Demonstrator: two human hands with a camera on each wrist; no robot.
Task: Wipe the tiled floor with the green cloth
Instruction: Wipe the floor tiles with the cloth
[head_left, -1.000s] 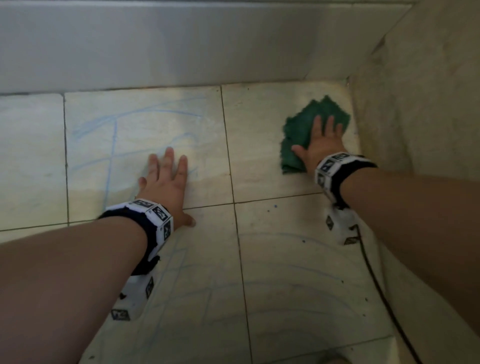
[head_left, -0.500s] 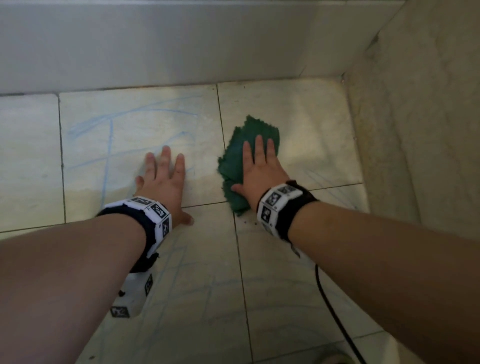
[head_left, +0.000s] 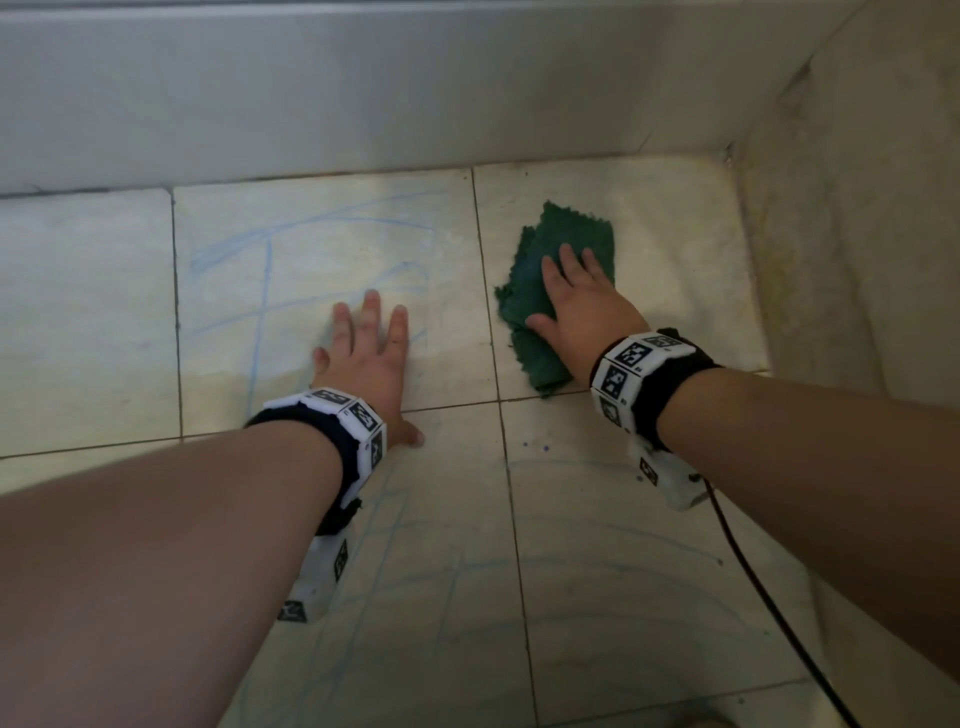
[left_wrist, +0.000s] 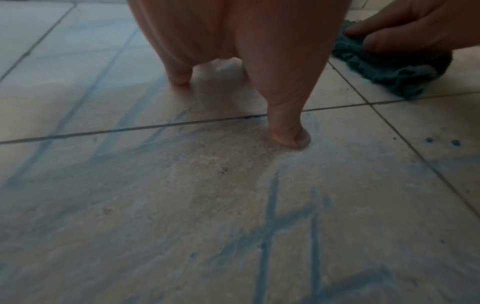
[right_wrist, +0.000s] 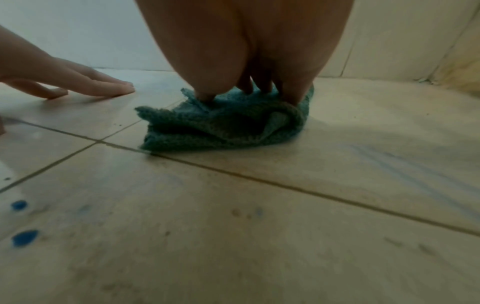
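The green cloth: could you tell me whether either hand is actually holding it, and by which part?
Neither grips it. The right hand presses flat on the green cloth, covering its near right part; the left hand rests on the bare tiled floor.

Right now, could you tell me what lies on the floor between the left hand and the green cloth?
Only bare tile and a dark grout line separate the left hand from the green cloth; the head view shows it.
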